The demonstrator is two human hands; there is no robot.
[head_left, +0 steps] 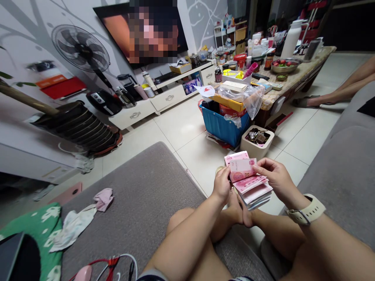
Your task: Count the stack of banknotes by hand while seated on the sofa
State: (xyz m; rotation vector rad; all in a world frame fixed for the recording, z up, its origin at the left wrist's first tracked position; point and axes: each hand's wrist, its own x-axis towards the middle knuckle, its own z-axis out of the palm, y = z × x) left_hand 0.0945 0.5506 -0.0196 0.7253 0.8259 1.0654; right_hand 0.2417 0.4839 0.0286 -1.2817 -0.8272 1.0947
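A stack of pink and red banknotes [252, 189] is held out above my crossed legs, bent so that its lower layers fan open. My left hand [222, 183] grips the stack along its left side, thumb on top. At the upper right, my right hand [274, 175] pinches the edge of one banknote [241, 169] between thumb and fingers. That note lies raised over the others and bears a printed 100 in part. A pale watch [306, 210] circles my right wrist. The fingers beneath the stack are mostly hidden.
Past my hands stand a cream bin [256, 144] and a blue basket [221, 125] beside a cluttered table [307, 70]. Cloths [76, 224] and cables [111, 265] lie on the grey sofa [140, 203]. Another person's legs [336, 91] rest at the right.
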